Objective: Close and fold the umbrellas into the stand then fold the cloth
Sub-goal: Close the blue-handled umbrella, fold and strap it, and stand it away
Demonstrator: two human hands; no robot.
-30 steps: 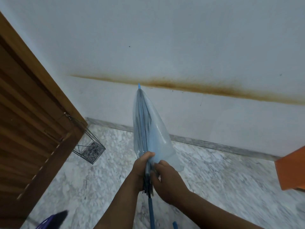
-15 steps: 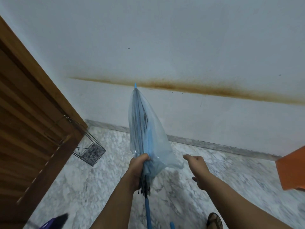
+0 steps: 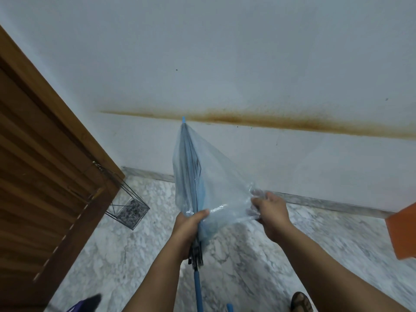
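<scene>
The umbrella [image 3: 191,176] shaft is running off the bottom edge, its handle out of view. The left hand [image 3: 188,226] is covering the gathered ribs. The right hand [image 3: 271,213] fingertips are disappearing behind the clear canopy. A sandal [image 3: 300,302], an orange object [image 3: 403,233] and a purple item [image 3: 86,304] are being cropped by the edges. The wire stand [image 3: 129,207] is partly hiding behind the door [image 3: 45,176].

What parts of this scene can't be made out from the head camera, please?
- Umbrella handle: cut off by the bottom edge.
- Wire stand top: hidden behind the wooden door.
- Purple and black object: blurred, cut off at the bottom.
- Orange object: cut off at right.
- Cloth: not in view.
</scene>
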